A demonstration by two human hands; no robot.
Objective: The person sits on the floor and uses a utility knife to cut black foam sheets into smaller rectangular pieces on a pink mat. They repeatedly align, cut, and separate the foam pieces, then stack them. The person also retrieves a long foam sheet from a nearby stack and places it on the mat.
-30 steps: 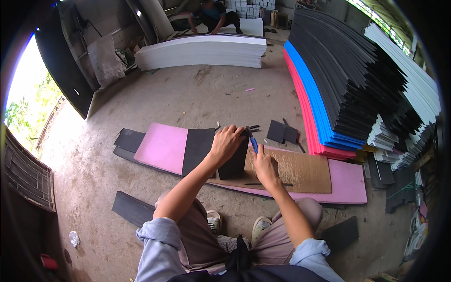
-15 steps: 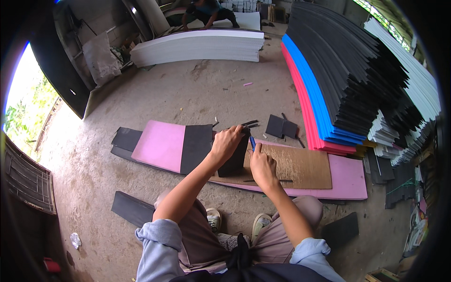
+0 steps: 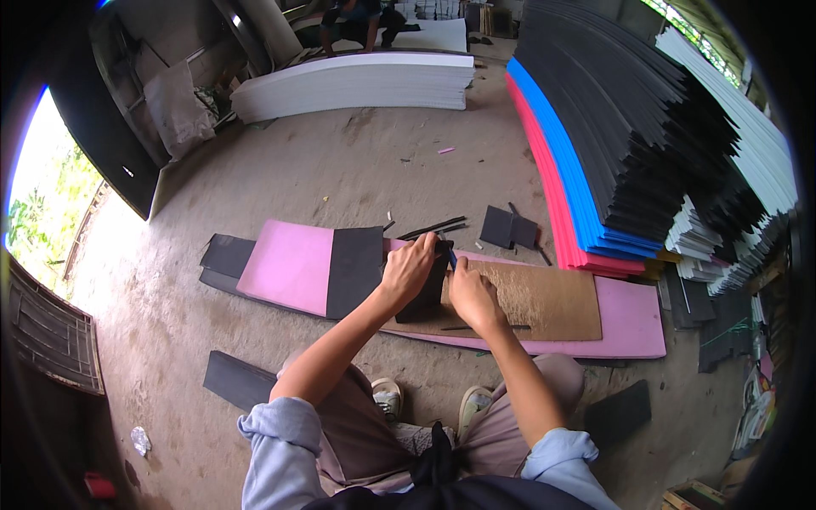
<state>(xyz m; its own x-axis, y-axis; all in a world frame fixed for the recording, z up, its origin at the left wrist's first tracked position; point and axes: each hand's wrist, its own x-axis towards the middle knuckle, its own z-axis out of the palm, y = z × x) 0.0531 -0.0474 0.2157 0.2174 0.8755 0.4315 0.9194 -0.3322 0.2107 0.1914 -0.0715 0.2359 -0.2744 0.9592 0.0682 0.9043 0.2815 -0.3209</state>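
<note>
My left hand grips the top of a black foam piece, which stands tilted on a brown board. In my right hand is a blue-handled knife, its tip end close to the foam's right edge; the blade itself is too small to make out. A thin black strip lies on the board beneath my right wrist. Under the board lies a long pink foam sheet. Left of my left hand are a flat black foam sheet and another pink sheet.
Black offcuts lie beyond the board. Tall stacks of black sheets, blue sheets and red sheets rise at the right. A white stack lies at the back, with another person bending behind it.
My left hand has come slightly lower and nearer along with the top of the foam. The knife has shifted slightly left, and less of its handle shows. The person behind has moved left.
</note>
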